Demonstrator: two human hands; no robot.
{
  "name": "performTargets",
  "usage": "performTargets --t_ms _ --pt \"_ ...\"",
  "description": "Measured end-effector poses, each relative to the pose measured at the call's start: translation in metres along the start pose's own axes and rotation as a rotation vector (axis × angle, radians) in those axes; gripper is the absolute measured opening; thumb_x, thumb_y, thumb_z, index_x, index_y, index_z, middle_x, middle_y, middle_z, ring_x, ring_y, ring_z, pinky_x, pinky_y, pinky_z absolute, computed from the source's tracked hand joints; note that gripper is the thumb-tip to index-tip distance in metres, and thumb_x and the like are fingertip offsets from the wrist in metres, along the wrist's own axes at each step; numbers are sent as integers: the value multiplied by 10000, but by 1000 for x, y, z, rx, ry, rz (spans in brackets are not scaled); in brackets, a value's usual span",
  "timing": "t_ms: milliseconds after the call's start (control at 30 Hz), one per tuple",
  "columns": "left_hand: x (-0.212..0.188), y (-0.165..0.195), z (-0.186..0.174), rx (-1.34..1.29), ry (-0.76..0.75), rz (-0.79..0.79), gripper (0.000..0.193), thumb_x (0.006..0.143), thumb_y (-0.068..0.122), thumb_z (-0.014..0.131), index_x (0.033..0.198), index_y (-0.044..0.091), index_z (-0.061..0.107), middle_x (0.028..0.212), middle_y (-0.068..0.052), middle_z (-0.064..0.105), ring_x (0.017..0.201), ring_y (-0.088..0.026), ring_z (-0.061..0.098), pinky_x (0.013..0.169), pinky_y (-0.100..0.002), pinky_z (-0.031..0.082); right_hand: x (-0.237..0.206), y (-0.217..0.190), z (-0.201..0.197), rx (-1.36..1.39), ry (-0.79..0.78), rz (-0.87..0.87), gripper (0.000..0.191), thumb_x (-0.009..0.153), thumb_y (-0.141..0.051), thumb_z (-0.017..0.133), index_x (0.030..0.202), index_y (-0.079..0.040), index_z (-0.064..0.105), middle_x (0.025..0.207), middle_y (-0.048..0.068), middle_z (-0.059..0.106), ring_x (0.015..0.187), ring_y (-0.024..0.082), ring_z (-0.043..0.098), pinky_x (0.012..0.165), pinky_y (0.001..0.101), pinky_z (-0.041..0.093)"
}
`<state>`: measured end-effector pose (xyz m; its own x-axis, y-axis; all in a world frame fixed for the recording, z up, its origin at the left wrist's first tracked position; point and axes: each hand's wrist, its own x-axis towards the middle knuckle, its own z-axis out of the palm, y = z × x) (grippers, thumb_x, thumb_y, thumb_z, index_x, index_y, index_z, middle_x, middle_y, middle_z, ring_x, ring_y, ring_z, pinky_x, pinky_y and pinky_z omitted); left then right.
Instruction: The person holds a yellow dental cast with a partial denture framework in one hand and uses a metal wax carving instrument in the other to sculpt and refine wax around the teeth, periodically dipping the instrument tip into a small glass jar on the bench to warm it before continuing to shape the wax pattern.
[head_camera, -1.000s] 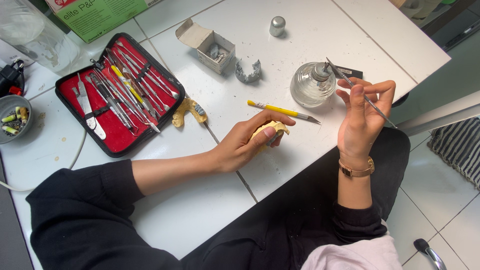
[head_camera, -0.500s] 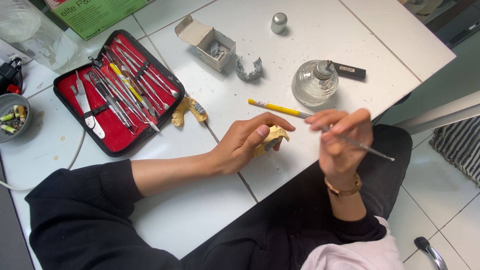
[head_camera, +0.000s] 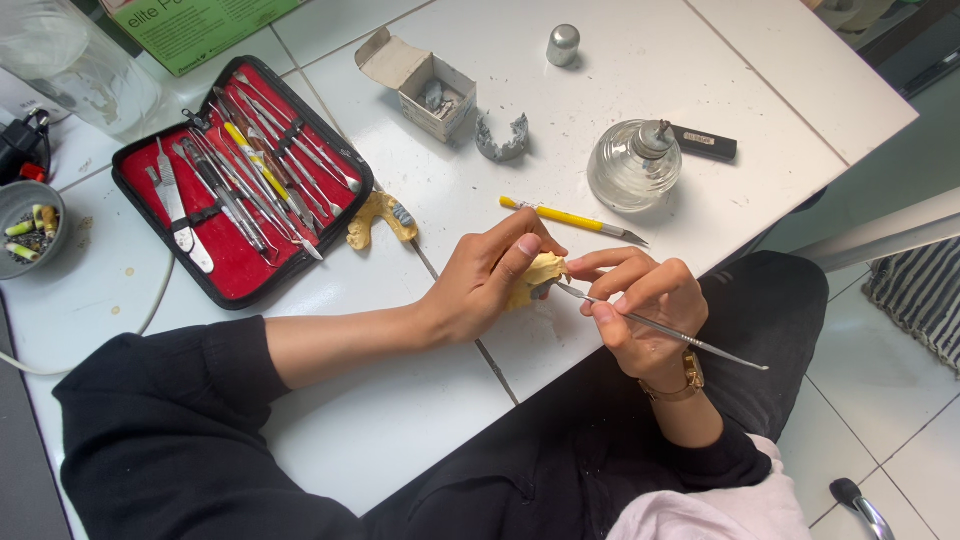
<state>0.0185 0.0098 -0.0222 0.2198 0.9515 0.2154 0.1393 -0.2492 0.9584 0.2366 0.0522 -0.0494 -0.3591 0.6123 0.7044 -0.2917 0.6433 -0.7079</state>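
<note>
My left hand (head_camera: 483, 283) grips a small yellow dental cast (head_camera: 537, 273) at the white tiled table's (head_camera: 420, 400) front edge. My right hand (head_camera: 642, 310) pinches a thin metal instrument (head_camera: 665, 329) like a pen. Its tip touches the cast, and its long handle sticks out to the right past my wrist. A yellow-handled tool (head_camera: 572, 219) lies on the table just behind my hands. Further back stands a glass spirit lamp (head_camera: 634, 167).
An open red-lined case of metal instruments (head_camera: 240, 185) lies at the left, with another yellow cast (head_camera: 378, 217) beside it. Behind are a small open cardboard box (head_camera: 420, 82), a grey cast piece (head_camera: 501, 139), a metal cap (head_camera: 563, 45), a black lighter (head_camera: 704, 144) and a grey bowl (head_camera: 28, 222).
My right hand came down from near the spirit lamp with the metal instrument and brought its tip onto the cast. My left hand kept hold of the cast.
</note>
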Motion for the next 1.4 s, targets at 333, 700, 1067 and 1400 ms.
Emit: performTargets --t_ms 333,700,1067,1400 --pt "1 0 0 34 -12 16 528 1112 490 337 1099 37 607 927 -76 705 837 -147 681 754 -294 530 5 0 -5 43 -67 66 209 883 80 606 970 -58 477 761 125 658 999 330 750 898 394 639" --pt "1 1 0 28 -19 22 529 1114 495 337 1096 36 600 931 -76 700 832 -151 674 749 -292 526 5 0 -5 38 -74 68 207 889 79 608 959 -58 470 758 125 656 1004 323 745 860 358 618" --pt "1 1 0 37 -18 27 518 1118 486 338 1106 39 599 896 -74 692 806 -151 674 734 -294 522 5 0 -6 58 -70 83 216 883 88 613 966 -58 478 769 131 664 1012 329 744 876 360 616" --pt "1 0 -1 29 -24 43 507 1126 453 317 1123 34 603 863 -78 668 790 -149 655 731 -293 512 7 1 -7 -3 -95 63 203 870 73 626 947 -55 489 757 128 682 1006 327 751 852 344 633"
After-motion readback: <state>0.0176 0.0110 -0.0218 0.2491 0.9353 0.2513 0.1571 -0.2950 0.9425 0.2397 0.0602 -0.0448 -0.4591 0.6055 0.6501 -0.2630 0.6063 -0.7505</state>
